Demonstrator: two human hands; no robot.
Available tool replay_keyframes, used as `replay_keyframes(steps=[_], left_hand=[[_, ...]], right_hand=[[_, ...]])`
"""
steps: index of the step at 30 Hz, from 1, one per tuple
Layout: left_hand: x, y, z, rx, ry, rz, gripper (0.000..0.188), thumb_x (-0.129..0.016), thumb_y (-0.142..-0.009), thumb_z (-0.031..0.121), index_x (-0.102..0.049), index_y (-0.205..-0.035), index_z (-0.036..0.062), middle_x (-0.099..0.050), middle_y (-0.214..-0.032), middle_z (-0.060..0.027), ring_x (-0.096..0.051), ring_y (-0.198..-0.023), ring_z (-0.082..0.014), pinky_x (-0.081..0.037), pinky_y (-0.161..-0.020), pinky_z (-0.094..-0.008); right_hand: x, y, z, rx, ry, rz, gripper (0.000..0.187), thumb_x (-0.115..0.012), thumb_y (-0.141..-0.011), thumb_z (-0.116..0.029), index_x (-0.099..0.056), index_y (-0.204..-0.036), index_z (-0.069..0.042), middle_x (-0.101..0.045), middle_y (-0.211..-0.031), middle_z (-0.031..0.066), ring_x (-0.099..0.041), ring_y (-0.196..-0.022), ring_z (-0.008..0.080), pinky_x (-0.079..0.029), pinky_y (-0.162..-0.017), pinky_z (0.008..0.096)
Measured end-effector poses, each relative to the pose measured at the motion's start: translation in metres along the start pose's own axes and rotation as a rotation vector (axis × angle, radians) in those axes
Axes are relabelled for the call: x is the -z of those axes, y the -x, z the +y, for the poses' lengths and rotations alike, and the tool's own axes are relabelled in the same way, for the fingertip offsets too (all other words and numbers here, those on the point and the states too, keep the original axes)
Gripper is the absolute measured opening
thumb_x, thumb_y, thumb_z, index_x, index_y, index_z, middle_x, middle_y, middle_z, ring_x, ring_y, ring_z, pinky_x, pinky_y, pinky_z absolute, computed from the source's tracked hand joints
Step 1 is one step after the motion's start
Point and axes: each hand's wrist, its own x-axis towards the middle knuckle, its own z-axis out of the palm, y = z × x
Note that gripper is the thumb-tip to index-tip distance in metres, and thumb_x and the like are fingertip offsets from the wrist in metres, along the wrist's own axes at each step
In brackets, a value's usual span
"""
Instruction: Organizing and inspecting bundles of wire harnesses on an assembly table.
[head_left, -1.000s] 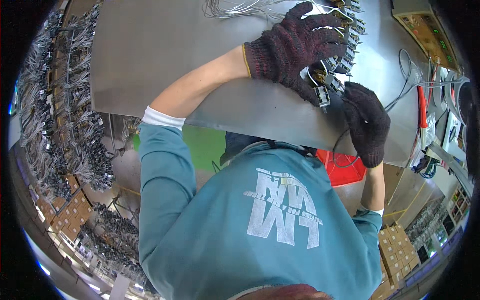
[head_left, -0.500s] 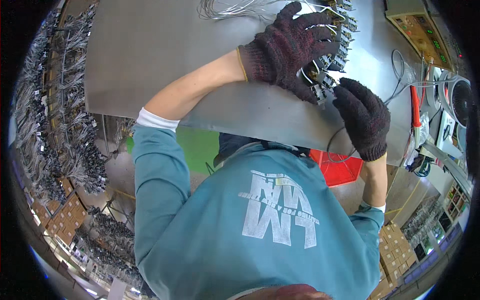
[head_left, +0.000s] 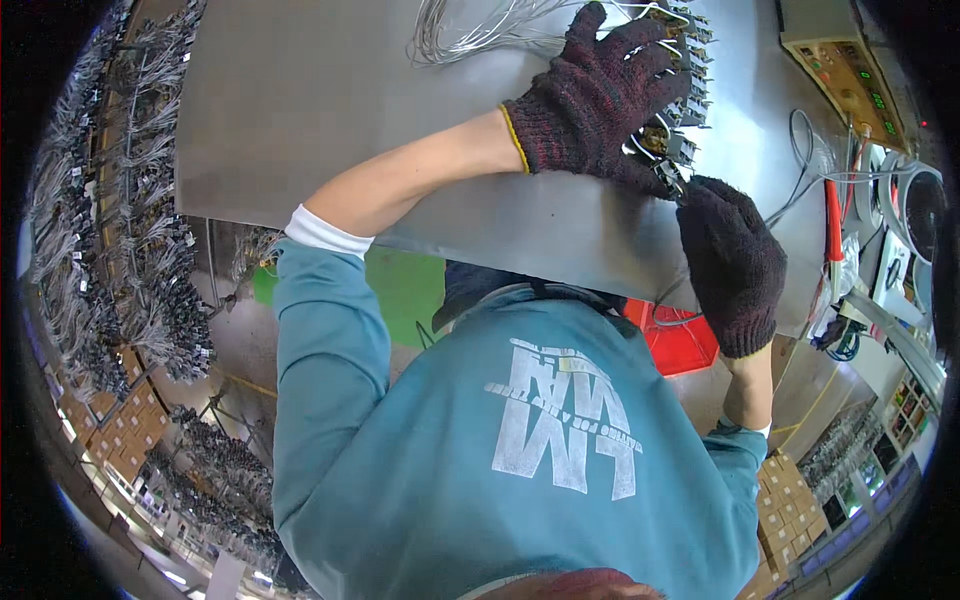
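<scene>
Along the far part of the metal table [head_left: 400, 120] runs a row of small black electrical parts with metal terminals [head_left: 690, 60], white wires attached. My left hand [head_left: 605, 105], in a dark knit glove with a yellow cuff edge, lies over the left side of this row. Its fingers are spread, and the thumb reaches the part at the near end [head_left: 672, 178]. Against that same end part are the fingertips of my right hand [head_left: 735, 265], gloved alike and curled closed. What it pinches is hidden. A thin grey cable [head_left: 675, 322] loops out below it.
A bundle of grey wires [head_left: 470, 35] lies at the far edge. At the far right stands a meter box with green displays [head_left: 850, 85], cables running from it. Beside it are a red-handled tool [head_left: 833, 220] and a fan [head_left: 918, 205]. A red bin [head_left: 680, 345] sits below the table edge.
My right hand has drawn slightly nearer to me, its fingers now curled tighter. The near-end part has shifted and turned by my left thumb. My left hand stays spread over the row.
</scene>
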Motion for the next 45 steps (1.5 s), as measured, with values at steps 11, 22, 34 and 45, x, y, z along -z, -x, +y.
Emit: replay_keyframes(steps=[11, 22, 34, 45], left_hand=[[-0.012, 0.002, 0.001, 0.000, -0.024, 0.086, 0.103, -0.056, -0.086, 0.083, -0.055, -0.151, 0.0029, -0.049, -0.155, -0.0298, -0.026, -0.159, -0.0520, -0.009, -0.124, -0.0777], [-0.003, 0.008, -0.003, 0.003, -0.161, -0.025, 0.107, -0.071, -0.072, 0.087, -0.062, -0.148, 0.0133, -0.055, -0.157, -0.0151, -0.035, -0.157, -0.0377, -0.009, -0.128, -0.0666], [-0.003, -0.004, 0.001, -0.046, -0.094, 0.031, 0.104, -0.072, -0.075, 0.083, -0.062, -0.145, 0.0073, -0.055, -0.151, -0.0179, -0.042, -0.149, -0.0450, -0.024, -0.122, -0.0706], [0.034, -0.021, -0.028, 0.201, -0.338, -0.153, 0.100, -0.057, -0.091, 0.074, -0.036, -0.171, 0.0172, -0.022, -0.179, -0.0254, -0.014, -0.166, -0.0473, -0.004, -0.130, -0.0722]], right_hand=[[0.002, -0.010, 0.003, -0.013, 0.089, -0.055, 0.020, -0.079, -0.097, -0.015, -0.079, -0.117, -0.015, -0.079, -0.117, 0.0072, -0.078, -0.096, 0.0311, -0.062, -0.081, 0.0399], [0.002, -0.001, 0.016, 0.303, 0.406, -0.145, 0.041, -0.079, -0.090, -0.019, -0.075, -0.130, -0.021, -0.076, -0.125, 0.0031, -0.075, -0.087, 0.0258, -0.059, -0.068, 0.0406], [0.011, 0.001, 0.023, 0.398, 0.503, -0.181, 0.053, -0.077, -0.085, -0.017, -0.072, -0.137, -0.020, -0.072, -0.135, 0.0021, -0.074, -0.089, 0.0240, -0.059, -0.071, 0.0414], [0.074, -0.015, 0.055, 0.042, 0.112, 0.061, 0.016, -0.079, -0.093, -0.016, -0.080, -0.107, -0.010, -0.080, -0.111, 0.0111, -0.078, -0.096, 0.0316, -0.063, -0.081, 0.0415]])
